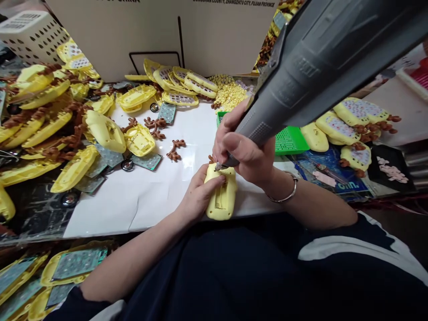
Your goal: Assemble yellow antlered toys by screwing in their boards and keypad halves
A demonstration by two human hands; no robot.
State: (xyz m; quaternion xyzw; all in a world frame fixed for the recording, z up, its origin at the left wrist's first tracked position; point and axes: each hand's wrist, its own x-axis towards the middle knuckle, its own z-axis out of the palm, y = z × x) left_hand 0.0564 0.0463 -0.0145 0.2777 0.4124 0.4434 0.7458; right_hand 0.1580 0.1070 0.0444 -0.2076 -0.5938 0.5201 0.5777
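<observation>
My left hand (199, 192) is closed around the left side of a yellow plastic toy casing (220, 207), its thumb lying across the back near the open battery compartment. The casing is held back side up at the table's front edge, with a bit of brown antler at its top. In my right hand (245, 151) is a grey electric screwdriver (267, 102), gripped near its lower end and slanting up to the right. Its tip meets the casing near a top corner hole. Whether a screw sits there is too small to tell.
Yellow shells (43, 129) with brown antlers pile up at left, beside green circuit boards (147, 161). A loose antler piece (176, 150) lies on the white sheet (110, 211). Behind stand small yellow parts (230, 96) and a cardboard box (160, 31). A green basket (290, 141) is at right.
</observation>
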